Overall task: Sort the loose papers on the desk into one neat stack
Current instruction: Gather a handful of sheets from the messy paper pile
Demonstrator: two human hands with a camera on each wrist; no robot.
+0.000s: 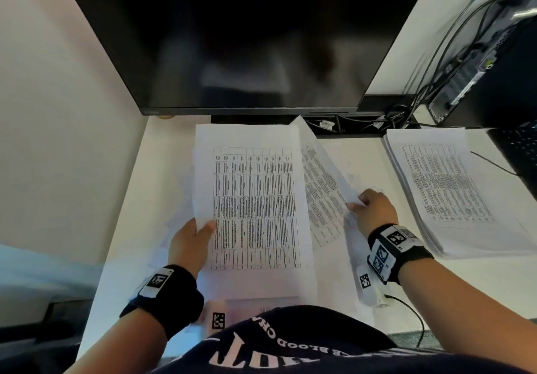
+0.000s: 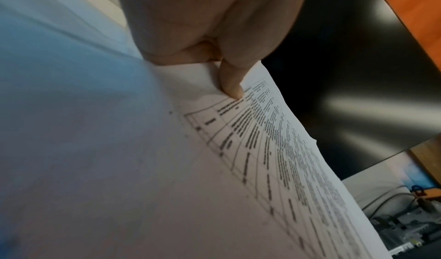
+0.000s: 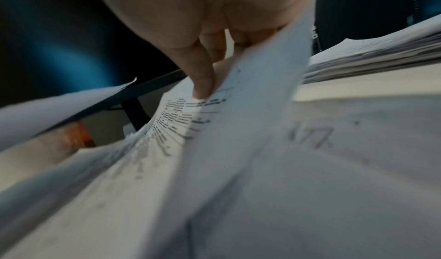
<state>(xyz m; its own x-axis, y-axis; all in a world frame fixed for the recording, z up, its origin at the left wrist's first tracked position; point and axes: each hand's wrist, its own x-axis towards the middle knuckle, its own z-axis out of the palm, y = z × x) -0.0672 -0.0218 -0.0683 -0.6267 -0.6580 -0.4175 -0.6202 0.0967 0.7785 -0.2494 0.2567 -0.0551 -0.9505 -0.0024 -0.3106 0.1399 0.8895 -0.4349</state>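
Note:
My left hand point(image 1: 194, 238) pinches the left edge of a printed table sheet point(image 1: 255, 208), held up over the desk; its thumb point(image 2: 230, 83) presses on the print in the left wrist view. My right hand point(image 1: 372, 208) pinches the edge of a second printed sheet point(image 1: 321, 196) that slants out from under the first; thumb point(image 3: 203, 82) on top in the right wrist view. More loose sheets point(image 1: 348, 257) lie flat beneath both. A thick stack of papers point(image 1: 453, 190) sits on the desk to the right, also low in the right wrist view point(image 3: 372, 55).
A large dark monitor point(image 1: 247, 39) hangs close above the papers, its stand point(image 1: 252, 119) behind them. A black computer case point(image 1: 494, 63) with cables point(image 1: 392, 118) stands at the back right. A white wall point(image 1: 58, 112) bounds the desk point(image 1: 139, 199) on the left.

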